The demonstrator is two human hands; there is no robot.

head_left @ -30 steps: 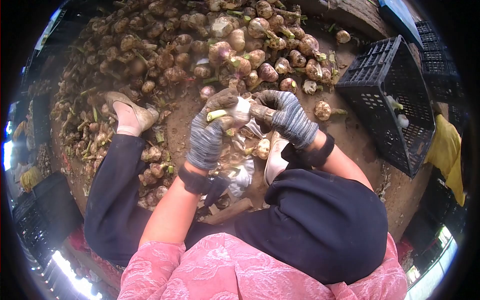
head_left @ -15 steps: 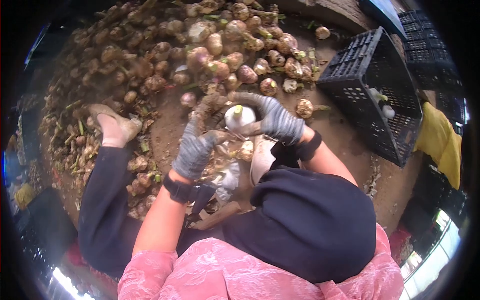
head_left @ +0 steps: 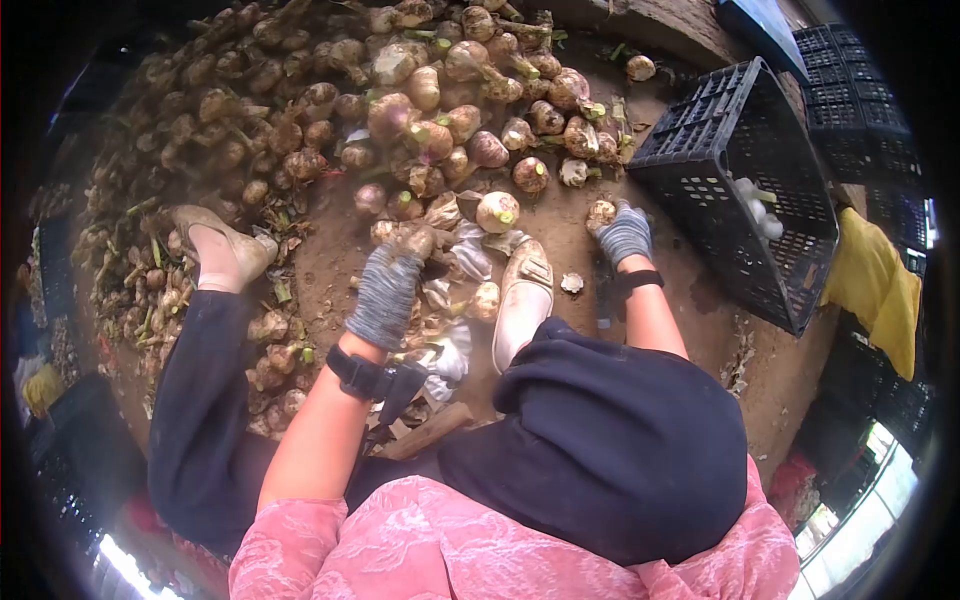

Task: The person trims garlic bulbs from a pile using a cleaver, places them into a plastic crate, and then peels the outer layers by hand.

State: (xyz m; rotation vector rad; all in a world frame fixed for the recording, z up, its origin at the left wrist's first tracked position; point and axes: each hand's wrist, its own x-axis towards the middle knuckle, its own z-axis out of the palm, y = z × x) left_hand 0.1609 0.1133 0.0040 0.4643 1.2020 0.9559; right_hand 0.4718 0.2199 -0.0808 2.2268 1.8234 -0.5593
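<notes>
My right hand (head_left: 624, 238), in a grey knit glove, has its fingers closed on a brown-skinned garlic bulb (head_left: 601, 212) on the ground, left of the black crate. My left hand (head_left: 385, 292), gloved alike, is above peeled skins (head_left: 470, 250) in front of me. Its soil-brown fingers are curled, and whatever they hold is hidden. Just right of these fingers lies a garlic bulb with a cut stem (head_left: 497, 212). White cleaned garlic bulbs (head_left: 768, 222) sit inside the tipped black plastic crate (head_left: 690, 150).
A large heap of unpeeled garlic (head_left: 290, 120) spreads across the back and left. My right shoe (head_left: 524, 295) is between my hands; my left shoe (head_left: 225, 245) rests beside the heap. A yellow cloth (head_left: 875, 290) hangs by the crate, with more black crates (head_left: 855, 90) behind.
The white garlic bulb has left my hands, and more white bulbs show inside the crate. My right hand has moved right onto another bulb. My left hand has shifted only slightly.
</notes>
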